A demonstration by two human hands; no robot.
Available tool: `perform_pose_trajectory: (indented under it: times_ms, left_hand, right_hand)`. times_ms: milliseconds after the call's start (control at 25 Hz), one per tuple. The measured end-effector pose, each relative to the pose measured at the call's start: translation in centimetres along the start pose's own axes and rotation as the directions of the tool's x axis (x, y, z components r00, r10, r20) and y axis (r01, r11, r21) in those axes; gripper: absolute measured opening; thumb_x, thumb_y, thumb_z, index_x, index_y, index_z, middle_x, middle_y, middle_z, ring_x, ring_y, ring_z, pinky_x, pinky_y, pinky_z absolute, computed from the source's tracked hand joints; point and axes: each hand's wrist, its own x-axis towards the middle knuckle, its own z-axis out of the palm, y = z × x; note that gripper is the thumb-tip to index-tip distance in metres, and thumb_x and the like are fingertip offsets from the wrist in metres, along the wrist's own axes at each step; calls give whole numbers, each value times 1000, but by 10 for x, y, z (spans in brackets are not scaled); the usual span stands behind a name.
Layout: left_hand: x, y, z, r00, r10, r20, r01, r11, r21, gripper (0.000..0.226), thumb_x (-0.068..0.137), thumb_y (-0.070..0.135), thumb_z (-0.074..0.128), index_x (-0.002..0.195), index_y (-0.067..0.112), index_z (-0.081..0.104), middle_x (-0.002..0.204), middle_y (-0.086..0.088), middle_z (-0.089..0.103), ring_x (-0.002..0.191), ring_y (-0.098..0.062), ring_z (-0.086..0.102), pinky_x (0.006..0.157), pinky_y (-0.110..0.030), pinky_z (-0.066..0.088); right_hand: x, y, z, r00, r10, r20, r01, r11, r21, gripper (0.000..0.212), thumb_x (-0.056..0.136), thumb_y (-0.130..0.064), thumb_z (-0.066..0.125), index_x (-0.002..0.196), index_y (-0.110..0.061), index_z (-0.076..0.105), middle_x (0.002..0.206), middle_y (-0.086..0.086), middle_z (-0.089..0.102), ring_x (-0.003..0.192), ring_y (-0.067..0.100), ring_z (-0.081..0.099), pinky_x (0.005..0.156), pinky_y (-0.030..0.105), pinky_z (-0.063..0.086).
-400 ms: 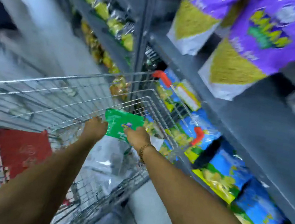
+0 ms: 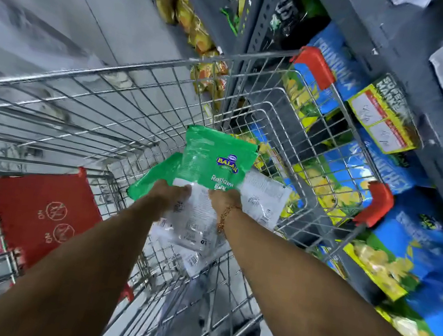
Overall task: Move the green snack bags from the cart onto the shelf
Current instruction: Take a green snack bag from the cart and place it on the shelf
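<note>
Head view | left hand (image 2: 167, 190), right hand (image 2: 224, 196) both grip green snack bag (image 2: 215, 161) | above cart (image 2: 142, 71)

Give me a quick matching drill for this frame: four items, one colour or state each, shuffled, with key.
Items:
1. green snack bag
2. cart handle caps
3. child-seat flap
4. bags on the lower shelf

Descriptions:
A. blue and yellow
B. held at its lower edge by the left hand and right hand
C. red, printed with two prohibition signs
D. plain red, at both bar ends

Pairs: 1-B, 2-D, 3-C, 4-A
</note>
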Motion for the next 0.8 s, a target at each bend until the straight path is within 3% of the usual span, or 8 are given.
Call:
perform_pose_trajectory:
  times_ms: [80,200,320,440,520,600,680,800]
  left_hand:
    - [-10,0,4,999,21,27,-21,1000,-14,26,81,25,65,71,3,57,70,-14,59,57,-21,58,62,-37,54]
    - [-47,15,18,993,119,11,-117,986,-122,23,86,24,59,77,3,56,70,-11,57,51,-18,51,48,-22,43]
    - [-107,47,33,920,356,-166,-385,902,-197,15,88,18,55,87,2,57,74,-14,60,56,-17,49,43,-18,39]
    - [-180,81,50,762,500,-412,-620,747,-240,24,87,12,52,106,-3,53,89,-14,54,72,-19,47,44,-21,37]
    - [-226,100,63,619,605,-501,-770,594,-234,28,86,10,51,108,-7,50,88,-19,55,77,-15,47,57,-29,33]
    - [-275,120,85,476,740,-475,-879,400,-257,28,83,13,51,104,-5,49,73,-18,50,63,-7,48,56,-30,36]
    - [-318,135,115,322,864,-387,-943,258,-208,11,83,10,52,94,7,49,65,-7,42,54,-1,47,58,-23,37]
    - [-364,155,174,172,964,-204,-976,140,-165,21,84,12,54,98,-2,49,70,-13,45,78,-28,47,63,-28,31]
  right_hand:
    - [-18,-11,-17,998,19,-58,-19,1000,-13,44,83,-10,57,123,4,47,130,19,56,119,34,55,83,30,44]
    - [-48,-23,-45,992,-44,-115,46,999,15,46,83,-7,53,126,4,41,133,23,52,120,37,53,95,37,47]
    - [-103,-42,-84,939,-227,-258,266,955,129,35,84,-11,50,117,-2,47,126,21,58,114,38,55,92,38,47]
    - [-162,-45,-121,804,-398,-442,536,807,250,21,79,-16,53,100,-11,54,112,18,66,103,36,61,81,37,48]
    - [-196,-31,-149,661,-542,-519,741,579,339,16,76,-18,52,91,-24,50,106,14,65,99,32,62,82,38,47]
    - [-225,-13,-187,495,-589,-639,869,343,357,22,72,-23,49,92,-33,47,105,7,63,97,25,60,87,37,47]
    - [-245,6,-232,398,-541,-741,916,192,352,29,71,-25,46,99,-33,47,103,-2,62,92,15,57,87,33,45]
    - [-259,36,-308,243,-419,-875,968,41,249,30,73,-15,44,101,-27,47,98,-8,59,82,3,54,81,20,46]
